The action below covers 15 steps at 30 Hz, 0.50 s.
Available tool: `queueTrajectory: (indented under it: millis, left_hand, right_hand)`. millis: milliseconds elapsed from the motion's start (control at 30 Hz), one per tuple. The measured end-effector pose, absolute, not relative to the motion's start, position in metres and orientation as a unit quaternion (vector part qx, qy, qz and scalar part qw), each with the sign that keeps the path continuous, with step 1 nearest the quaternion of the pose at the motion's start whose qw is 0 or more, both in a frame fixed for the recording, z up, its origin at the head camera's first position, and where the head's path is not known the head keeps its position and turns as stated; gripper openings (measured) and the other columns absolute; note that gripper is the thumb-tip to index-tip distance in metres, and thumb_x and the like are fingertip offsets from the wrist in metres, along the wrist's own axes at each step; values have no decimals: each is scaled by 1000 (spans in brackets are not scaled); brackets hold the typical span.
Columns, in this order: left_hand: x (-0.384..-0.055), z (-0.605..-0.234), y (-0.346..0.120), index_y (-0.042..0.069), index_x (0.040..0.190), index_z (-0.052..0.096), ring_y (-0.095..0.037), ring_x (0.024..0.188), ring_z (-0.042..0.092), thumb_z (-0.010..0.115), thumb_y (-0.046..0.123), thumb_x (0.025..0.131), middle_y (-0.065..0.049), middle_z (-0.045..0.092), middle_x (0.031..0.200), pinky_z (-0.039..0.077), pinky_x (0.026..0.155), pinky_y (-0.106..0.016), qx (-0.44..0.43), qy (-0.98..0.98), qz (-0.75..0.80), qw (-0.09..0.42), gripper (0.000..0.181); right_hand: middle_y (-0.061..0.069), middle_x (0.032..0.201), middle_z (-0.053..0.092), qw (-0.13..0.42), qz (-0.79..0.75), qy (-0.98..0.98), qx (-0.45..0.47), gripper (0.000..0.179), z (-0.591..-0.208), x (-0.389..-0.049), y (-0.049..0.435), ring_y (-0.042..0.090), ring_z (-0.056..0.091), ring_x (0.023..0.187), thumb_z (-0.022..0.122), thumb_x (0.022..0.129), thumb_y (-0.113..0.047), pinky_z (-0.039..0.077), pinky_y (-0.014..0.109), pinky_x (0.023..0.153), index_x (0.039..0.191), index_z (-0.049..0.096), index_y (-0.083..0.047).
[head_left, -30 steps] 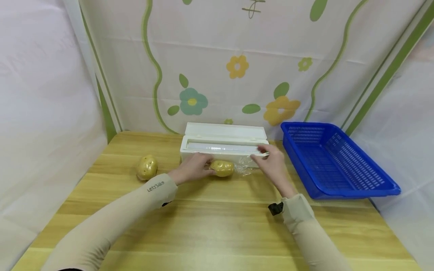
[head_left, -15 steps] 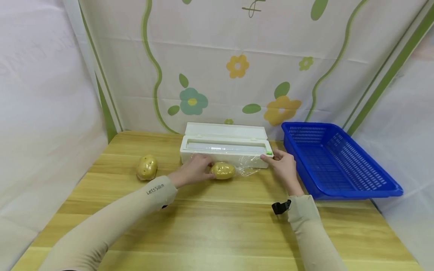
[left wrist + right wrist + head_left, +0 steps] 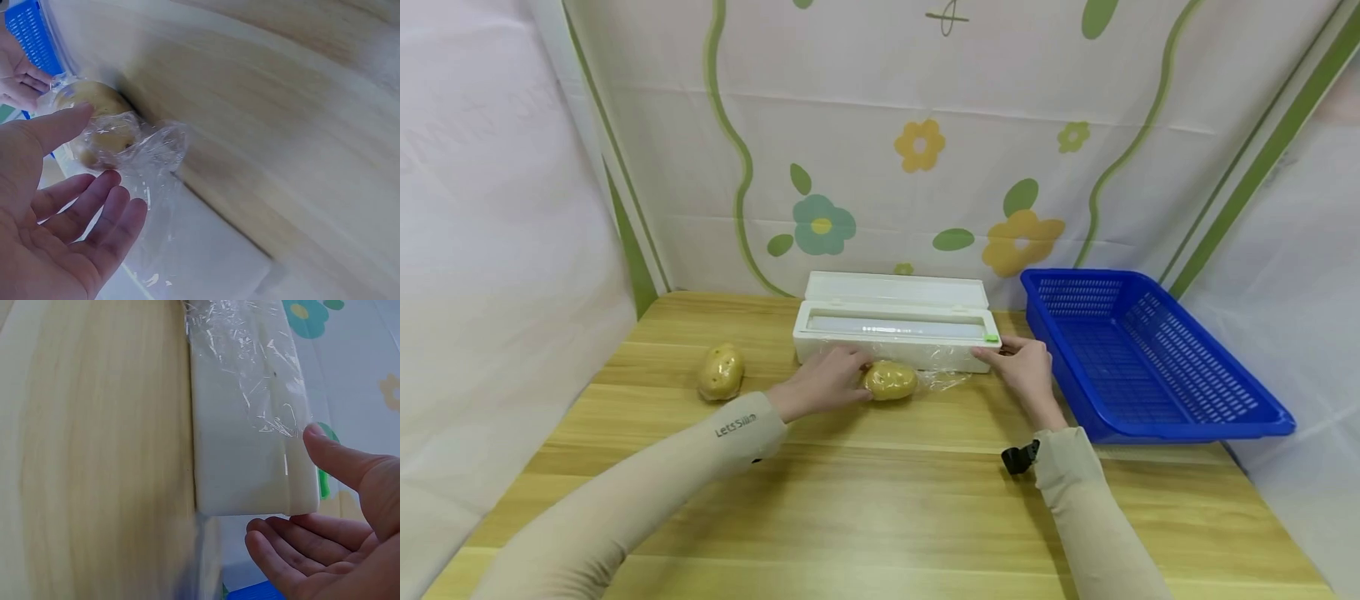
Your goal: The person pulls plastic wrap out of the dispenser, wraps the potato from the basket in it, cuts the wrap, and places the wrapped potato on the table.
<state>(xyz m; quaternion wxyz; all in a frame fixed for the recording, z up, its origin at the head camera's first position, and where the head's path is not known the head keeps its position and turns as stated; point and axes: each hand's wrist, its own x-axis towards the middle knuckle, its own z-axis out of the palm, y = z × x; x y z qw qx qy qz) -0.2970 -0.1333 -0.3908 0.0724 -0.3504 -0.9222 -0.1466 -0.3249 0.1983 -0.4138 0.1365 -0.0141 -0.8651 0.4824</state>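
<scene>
wooden table (image 3: 850, 517): hands (image 3: 823, 379) (image 3: 1024, 371) half-curled at potato (image 3: 892, 381), box (image 3: 936, 352)

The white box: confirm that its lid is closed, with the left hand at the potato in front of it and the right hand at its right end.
The lid is not closed: the head view shows it open at the back of the white box. The left hand is at the potato in front, and the right hand is at the box's right end.
</scene>
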Motion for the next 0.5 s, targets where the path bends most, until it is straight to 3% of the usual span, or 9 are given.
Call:
queueTrajectory:
  millis: [267,500]
  left_hand:
    - [-295,-376,-129,4,114,66,-21,92,62,86,30,76,-7,68,105,51,78,-36,-355,-923,-136,51,50]
    - [-300,-353,-108,4,124,65,-21,106,60,74,39,89,-6,65,119,49,88,-36,-349,-920,-179,10,51]
  right_hand:
    - [13,92,73,156,484,-861,-17,51,-418,-328,193,23,70,73,87,77,-31,53,28,53,113,72,0]
    - [16,94,72,140,517,-845,-9,50,-423,-327,196,33,71,72,85,79,-28,57,41,58,117,70,0]
